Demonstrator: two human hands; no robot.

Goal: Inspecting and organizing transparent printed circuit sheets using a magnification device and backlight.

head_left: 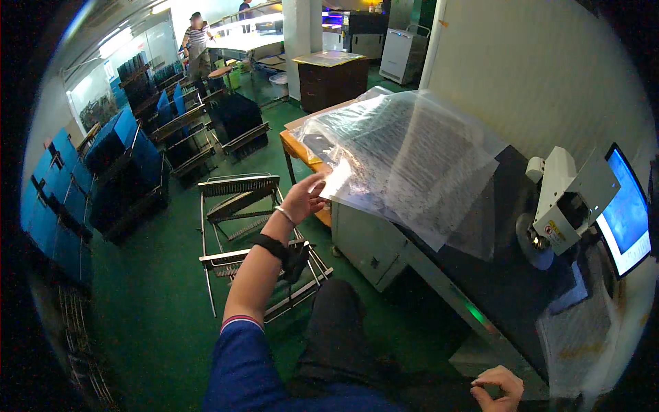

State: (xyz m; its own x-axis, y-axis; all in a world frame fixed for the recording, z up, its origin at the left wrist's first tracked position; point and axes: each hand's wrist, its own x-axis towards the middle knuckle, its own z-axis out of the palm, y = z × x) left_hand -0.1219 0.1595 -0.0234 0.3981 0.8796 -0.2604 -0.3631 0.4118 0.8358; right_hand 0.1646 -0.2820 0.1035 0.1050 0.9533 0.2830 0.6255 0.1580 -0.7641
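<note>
A large, clear plastic film sheet with fine dark printed patterns spreads over the far end of the black-topped bench. My left hand reaches forward with bent fingers closed at the sheet's near left corner, where light glares off it. The exact fingertip contact is partly hidden. Low at the right, my right hand is curled near the bench's front edge, thumb towards the fingers, and no object shows in it.
A white camera-like device and a lit monitor stand on the bench at right. Metal racks sit on the green floor at my left; beyond are racks with blue panels. A person stands far off.
</note>
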